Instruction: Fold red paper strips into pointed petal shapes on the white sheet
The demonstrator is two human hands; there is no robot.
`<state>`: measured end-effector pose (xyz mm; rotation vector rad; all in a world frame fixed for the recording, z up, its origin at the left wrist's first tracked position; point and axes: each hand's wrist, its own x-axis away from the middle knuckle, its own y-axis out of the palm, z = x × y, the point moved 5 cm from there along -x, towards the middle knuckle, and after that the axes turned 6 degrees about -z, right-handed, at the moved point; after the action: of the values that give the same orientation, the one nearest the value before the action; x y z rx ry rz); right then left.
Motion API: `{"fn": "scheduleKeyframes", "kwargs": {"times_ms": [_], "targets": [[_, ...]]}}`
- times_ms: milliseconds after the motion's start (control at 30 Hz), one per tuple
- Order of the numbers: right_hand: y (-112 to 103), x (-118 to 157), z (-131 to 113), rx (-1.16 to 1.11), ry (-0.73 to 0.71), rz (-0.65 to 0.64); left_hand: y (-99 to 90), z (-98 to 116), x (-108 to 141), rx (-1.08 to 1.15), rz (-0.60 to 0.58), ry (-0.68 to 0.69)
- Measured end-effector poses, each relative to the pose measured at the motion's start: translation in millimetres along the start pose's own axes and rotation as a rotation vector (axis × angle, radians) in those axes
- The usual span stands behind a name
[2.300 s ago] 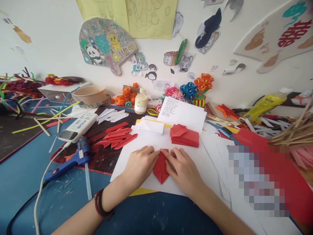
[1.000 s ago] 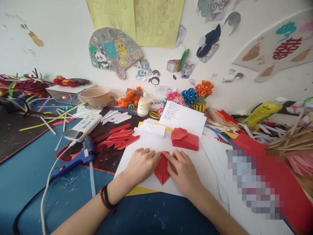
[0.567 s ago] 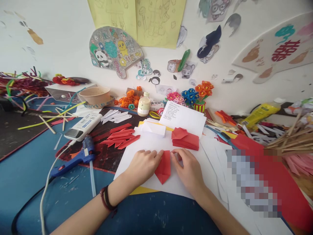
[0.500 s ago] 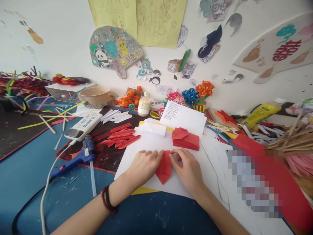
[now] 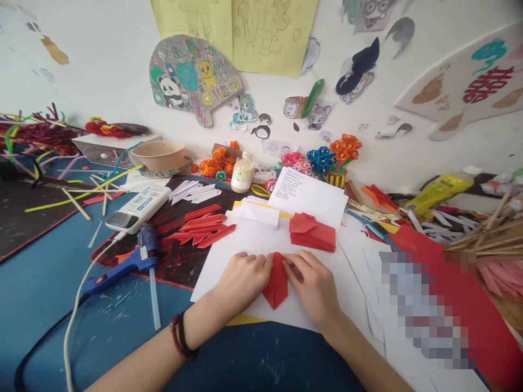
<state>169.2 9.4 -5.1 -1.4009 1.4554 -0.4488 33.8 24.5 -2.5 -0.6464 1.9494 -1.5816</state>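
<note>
A folded piece of red paper point(image 5: 276, 284) lies on the white sheets point(image 5: 229, 272), its pointed end toward me. My left hand point(image 5: 246, 276) is closed on its left edge, near the far end. My right hand point(image 5: 314, 286) pinches the upper right edge between thumb and fingers. The far end is narrow, with its corners turned in. Just beyond my right hand sits a stack of folded red paper point(image 5: 314, 237). Beside it is a folded white paper point(image 5: 259, 214). Several narrow folded red strips point(image 5: 204, 228) are heaped to the left.
A blue glue gun point(image 5: 134, 258) with its cord rests at left, near a white power bank point(image 5: 139, 209). Behind stand a small bottle point(image 5: 242, 174), a bowl point(image 5: 157, 155) and a written sheet point(image 5: 306, 196). Red card point(image 5: 449, 283) lies at right beside a blurred patch.
The far end of the red paper has become narrower, its right corner now folded inward. Both hands stay close to it, and the view has shifted slightly.
</note>
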Motion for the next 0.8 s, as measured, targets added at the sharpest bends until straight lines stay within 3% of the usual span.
{"fn": "scheduleKeyframes", "kwargs": {"times_ms": [200, 467, 800], "targets": [[-2, 1, -4, 0.028, -0.130, -0.026, -0.2, -1, 0, 0.033, 0.015, -0.019], [-1, 0, 0, 0.064, -0.068, -0.003, -0.6, -14, -1, 0.179, 0.120, -0.137], [3, 0, -4, 0.202, -0.074, -0.059, -4.1, 4, -5, -0.050, 0.171, 0.121]]}}
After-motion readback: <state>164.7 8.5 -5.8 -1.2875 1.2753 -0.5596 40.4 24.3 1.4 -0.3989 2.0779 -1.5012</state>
